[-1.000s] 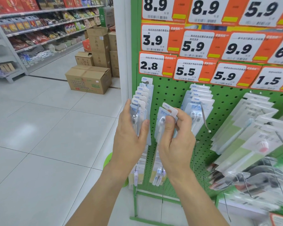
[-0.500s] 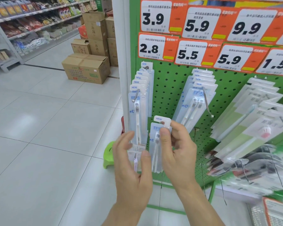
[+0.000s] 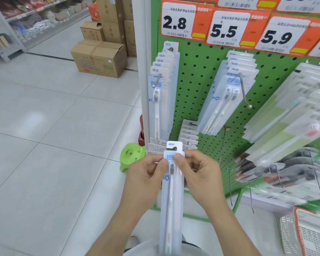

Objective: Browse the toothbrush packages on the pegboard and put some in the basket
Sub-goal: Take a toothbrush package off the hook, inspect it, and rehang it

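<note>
A long clear toothbrush package point(image 3: 171, 204) with a white "NEW" tab is held upright in front of me, off the pegboard. My left hand point(image 3: 146, 176) pinches its upper left edge and my right hand point(image 3: 199, 174) pinches its upper right edge, thumbs on the front. On the green pegboard point(image 3: 196, 80), a row of the same packages point(image 3: 160, 93) hangs on the left hook under the 2.8 tag, and a two-brush row point(image 3: 227, 97) hangs under the 5.5 tag. A white wire basket point(image 3: 307, 235) with an orange rim shows at the bottom right.
More packs point(image 3: 292, 130) crowd the board's right side, with bare hooks point(image 3: 229, 183) sticking out below. A green plastic stool point(image 3: 130, 156) stands at the board's foot. Cardboard boxes point(image 3: 99, 57) sit on the tiled floor to the far left, beside shelving point(image 3: 26, 21).
The package has come down and away from the pegboard, and my left hand has left the hanging row and taken hold of it. My view has tilted downward, revealing the basket.
</note>
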